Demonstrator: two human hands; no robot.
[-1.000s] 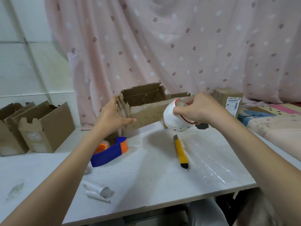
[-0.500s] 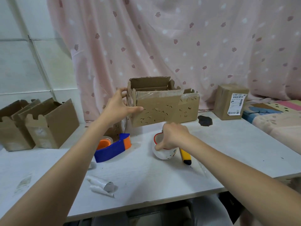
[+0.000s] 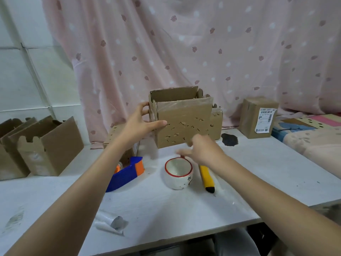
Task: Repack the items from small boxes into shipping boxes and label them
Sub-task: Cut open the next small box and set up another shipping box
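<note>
Left hand (image 3: pixel 137 124) grips the left end of the open box (image 3: pixel 181 119), thumb across the front face and fingers behind the corner, holding it upright just off the bench (image 3: pixel 258 174). Right hand (image 3: pixel 200 151) is blurred with motion just above and behind the bowl (image 3: pixel 178 172); fingers look spread and hold nothing, though the blur leaves some doubt. The bowl sits upright on the bench, mouth up, between the tape dispenser (image 3: pixel 127 172) and the knife (image 3: pixel 206 177), in front of the box. A sealed, labelled carton (image 3: pixel 258 117) stands at far right; two empty cartons (image 3: pixel 42 146) stand at far left. Risks, as judged: the right hand passes close to the bowl's rim, so a clipped rim could tip the bowl or slide it into the knife; ceramic by the look of it, so a knock toward the near edge could break it. The box hangs from one hand at one end only, and its front is pitted with torn patches, so the grip could crush or tear the corner, or the box could swing down onto the bowl. Versus one second ago: the bowl was then in the right hand, raised beside the box; half a second ago that hand was setting it down; now it stands free and the hand has let go.
</note>
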